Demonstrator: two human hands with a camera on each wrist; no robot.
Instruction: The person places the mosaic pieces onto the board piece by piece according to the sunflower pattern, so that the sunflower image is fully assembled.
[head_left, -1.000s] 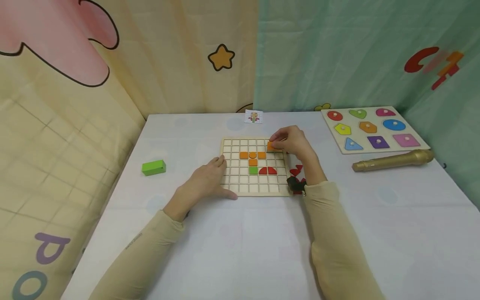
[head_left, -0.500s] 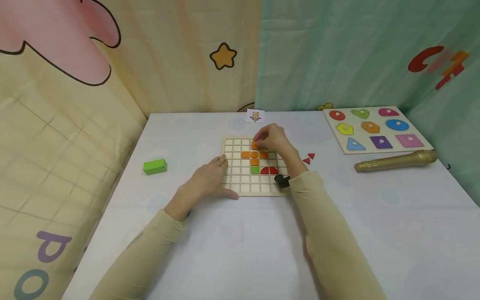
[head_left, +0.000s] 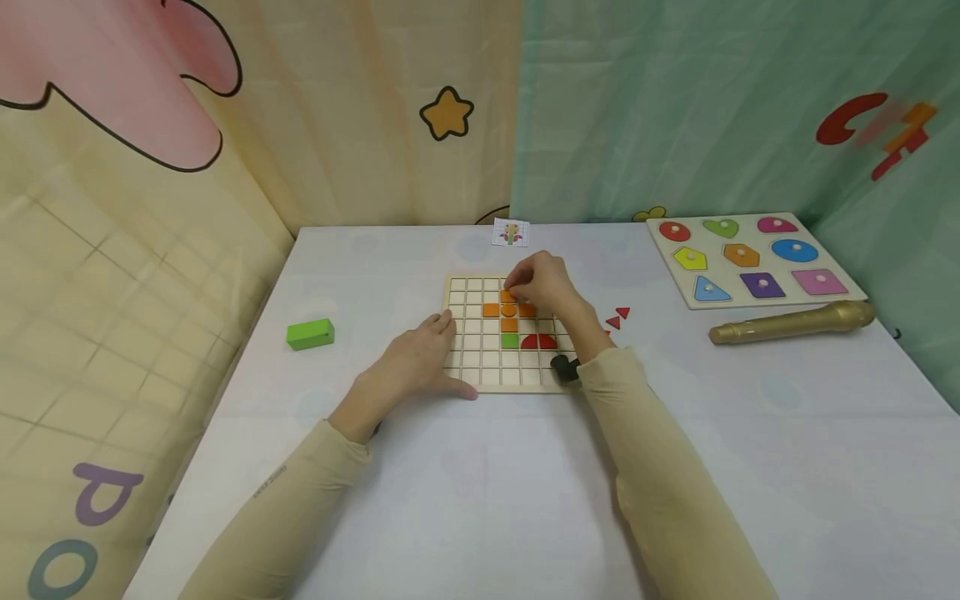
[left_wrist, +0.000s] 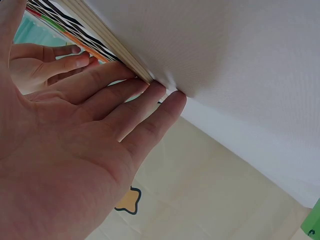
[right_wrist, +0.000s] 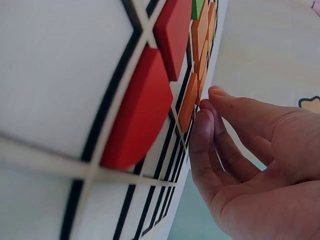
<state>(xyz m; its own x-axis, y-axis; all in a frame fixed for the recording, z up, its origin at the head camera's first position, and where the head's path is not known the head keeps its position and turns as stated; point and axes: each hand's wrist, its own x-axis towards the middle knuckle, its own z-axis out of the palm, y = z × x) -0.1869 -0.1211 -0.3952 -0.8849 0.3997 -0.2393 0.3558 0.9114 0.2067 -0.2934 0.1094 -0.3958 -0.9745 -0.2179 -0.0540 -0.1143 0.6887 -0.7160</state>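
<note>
A wooden grid board lies on the white table. Straight fingers of my left hand touch its left edge, thumb spread at the near corner; the left wrist view shows the fingertips at the board's side. At the upper middle cells my right hand pinches an orange square tile, just beyond an orange round tile. Orange squares flank the round one, and another orange square sits below it. Nearer still are a green square and two red half-round tiles.
Red triangles lie right of the board, partly behind my right arm. A small pattern card is at the back. A green block stands left; a shape puzzle and gold microphone lie right.
My right hand has moved left across the board's top with the orange square tile, then lowered it slightly toward the orange round tile. My left hand stays at the board's edge.
</note>
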